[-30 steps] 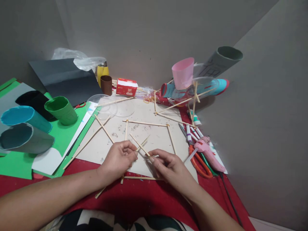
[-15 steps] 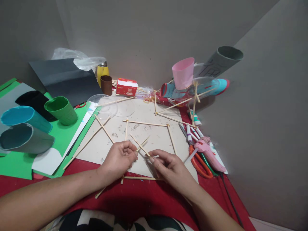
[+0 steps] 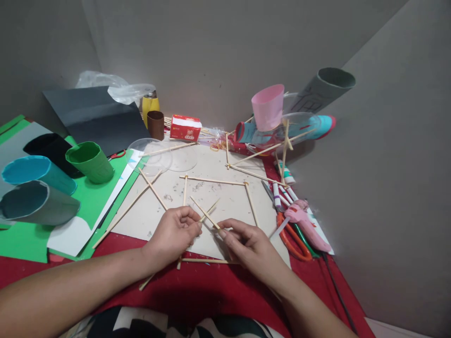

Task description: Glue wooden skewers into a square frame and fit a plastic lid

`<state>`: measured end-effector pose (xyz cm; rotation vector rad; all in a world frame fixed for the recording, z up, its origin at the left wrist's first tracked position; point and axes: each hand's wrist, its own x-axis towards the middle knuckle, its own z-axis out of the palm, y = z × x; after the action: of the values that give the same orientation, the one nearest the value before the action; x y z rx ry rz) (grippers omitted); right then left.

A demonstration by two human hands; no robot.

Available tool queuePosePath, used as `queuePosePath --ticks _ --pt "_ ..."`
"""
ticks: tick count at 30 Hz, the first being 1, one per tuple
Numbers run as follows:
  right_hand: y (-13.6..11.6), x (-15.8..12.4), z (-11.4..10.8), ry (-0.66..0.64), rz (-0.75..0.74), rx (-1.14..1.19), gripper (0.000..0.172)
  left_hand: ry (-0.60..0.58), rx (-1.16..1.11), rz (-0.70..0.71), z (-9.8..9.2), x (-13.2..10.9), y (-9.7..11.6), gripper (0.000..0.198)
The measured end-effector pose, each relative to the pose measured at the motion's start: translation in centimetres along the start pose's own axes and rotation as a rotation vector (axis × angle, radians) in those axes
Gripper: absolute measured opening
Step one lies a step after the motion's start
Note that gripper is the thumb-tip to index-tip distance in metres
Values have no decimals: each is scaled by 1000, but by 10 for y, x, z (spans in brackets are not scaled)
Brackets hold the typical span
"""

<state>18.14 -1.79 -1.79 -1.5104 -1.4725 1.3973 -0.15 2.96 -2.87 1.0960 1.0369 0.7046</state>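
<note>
My left hand (image 3: pixel 178 234) pinches a tapered wooden chopstick (image 3: pixel 211 208), whose other end seems to come out below the wrist. Between the thumb and fingers of my right hand (image 3: pixel 246 244) is a second chopstick (image 3: pixel 200 208), slanting up to the left. The two chopsticks cross in front of my fingertips; whether they touch there I cannot tell. Both hands are above a square frame of chopsticks (image 3: pixel 214 180) joined at the corners. My hands hide parts of its sides.
Crossed loose chopsticks (image 3: pixel 123 212) lie left. A pink glue gun (image 3: pixel 308 225) and orange-handled scissors (image 3: pixel 294 241) are at right. Paper tubes, including a green one (image 3: pixel 89 162), stand left. Behind are clear discs (image 3: pixel 150 157), a red box (image 3: pixel 185 127) and a chopstick-and-tube model (image 3: pixel 268 108).
</note>
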Motion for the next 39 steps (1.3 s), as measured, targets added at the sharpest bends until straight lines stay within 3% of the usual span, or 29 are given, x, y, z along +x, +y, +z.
queuePosePath --ticks 39 --pt "-2 1 1 2 -19 -36 28 5 -9 23 1 -1 -2 9"
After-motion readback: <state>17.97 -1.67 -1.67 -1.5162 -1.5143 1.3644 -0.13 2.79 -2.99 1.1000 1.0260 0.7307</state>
